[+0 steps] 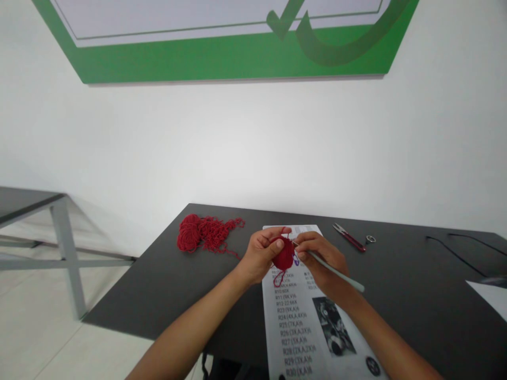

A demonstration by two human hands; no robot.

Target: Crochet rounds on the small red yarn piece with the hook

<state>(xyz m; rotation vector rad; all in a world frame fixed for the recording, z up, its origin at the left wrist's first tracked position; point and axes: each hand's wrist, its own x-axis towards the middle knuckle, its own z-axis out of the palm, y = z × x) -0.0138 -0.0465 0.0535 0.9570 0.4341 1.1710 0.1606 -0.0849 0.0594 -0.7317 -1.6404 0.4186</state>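
Pinching red crochet piece [284, 258] in left hand [259, 257], over printed sheet [336, 368]. Gripping hook [336, 272] in right hand [321, 254], above same sheet, close beside piece.

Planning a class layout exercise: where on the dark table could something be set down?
Bare: between red yarn, left forearm and table's left edge; between right forearm, red snips and white paper. Crowded: over the printed sheet, where left hand holds red crochet and right hand a hook.
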